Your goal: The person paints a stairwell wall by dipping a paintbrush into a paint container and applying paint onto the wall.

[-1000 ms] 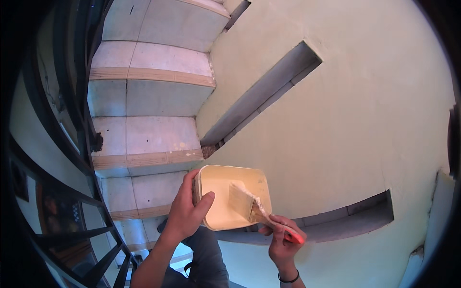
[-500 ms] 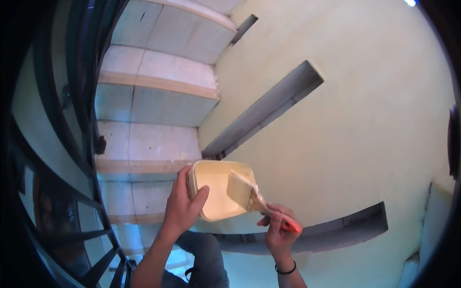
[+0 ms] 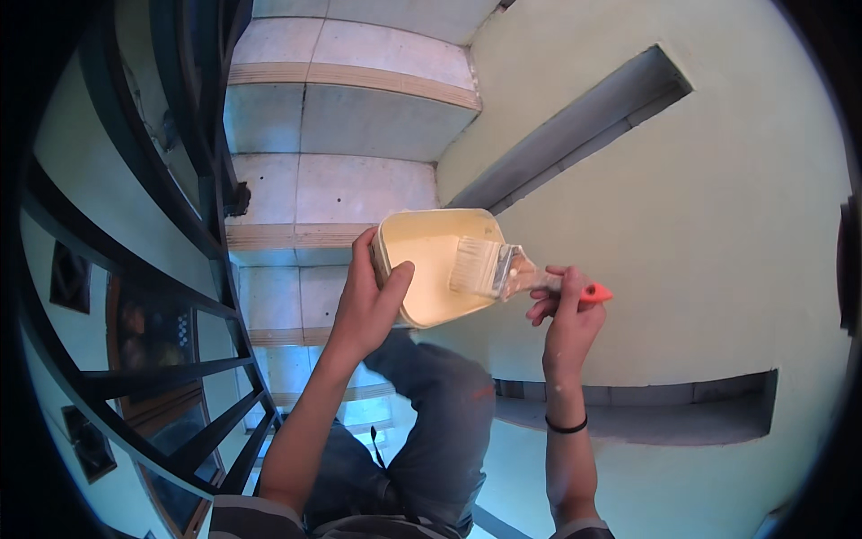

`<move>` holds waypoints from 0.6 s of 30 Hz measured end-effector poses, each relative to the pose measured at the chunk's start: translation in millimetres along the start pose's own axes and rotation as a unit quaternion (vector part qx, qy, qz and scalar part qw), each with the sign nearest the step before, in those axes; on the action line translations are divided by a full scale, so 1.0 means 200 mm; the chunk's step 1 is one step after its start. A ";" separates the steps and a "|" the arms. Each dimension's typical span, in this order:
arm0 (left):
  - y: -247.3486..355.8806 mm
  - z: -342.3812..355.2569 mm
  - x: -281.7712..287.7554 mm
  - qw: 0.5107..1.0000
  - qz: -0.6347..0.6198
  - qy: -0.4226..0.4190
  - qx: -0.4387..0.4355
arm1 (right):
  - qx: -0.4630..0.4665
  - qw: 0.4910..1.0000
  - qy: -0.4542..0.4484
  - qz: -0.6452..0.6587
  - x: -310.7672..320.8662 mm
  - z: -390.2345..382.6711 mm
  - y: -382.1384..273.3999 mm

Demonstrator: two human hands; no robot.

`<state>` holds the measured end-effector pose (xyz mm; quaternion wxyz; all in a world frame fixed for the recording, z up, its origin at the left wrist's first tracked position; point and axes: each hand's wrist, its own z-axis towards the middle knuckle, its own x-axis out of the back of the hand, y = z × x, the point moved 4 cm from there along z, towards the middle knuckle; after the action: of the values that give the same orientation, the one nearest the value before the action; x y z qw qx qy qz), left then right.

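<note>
My left hand grips the left side of a rectangular cream plastic tub, its thumb over the rim, with pale yellow paint inside. My right hand, with a black band on the wrist, holds the handle of a wide paintbrush with a red handle tip. The pale, paint-coated bristles lie over the right part of the tub's inside, angled leftward, and paint smears show on the metal band and handle.
Tiled stairs with ribbed beige edges run beneath me. At left is a curved dark metal railing. On the right a pale cream wall has long grey recesses. My legs in grey trousers show below the tub.
The tub and both hands have moved upward in the view. The brush has turned from sloping down to the right to nearly level. The stairs have shifted, and more of my legs shows.
</note>
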<state>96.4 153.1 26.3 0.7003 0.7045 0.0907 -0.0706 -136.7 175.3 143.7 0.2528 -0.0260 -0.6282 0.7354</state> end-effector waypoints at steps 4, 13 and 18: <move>0.03 0.06 0.02 1.000 -0.015 0.022 0.007 | -0.111 0.987 0.007 0.115 -0.01 0.18 0.20; -0.10 0.32 0.09 0.996 -0.031 0.080 -0.019 | -0.273 0.915 -0.046 0.293 -0.24 0.44 0.40; -0.17 0.53 0.06 0.992 -0.031 0.124 -0.022 | -0.214 0.931 -0.029 0.294 -0.28 0.64 0.31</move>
<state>103.8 47.6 -10.2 0.6966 0.6889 0.2005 -0.0027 -154.9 31.4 97.6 -0.0047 -0.2418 -0.7416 0.6258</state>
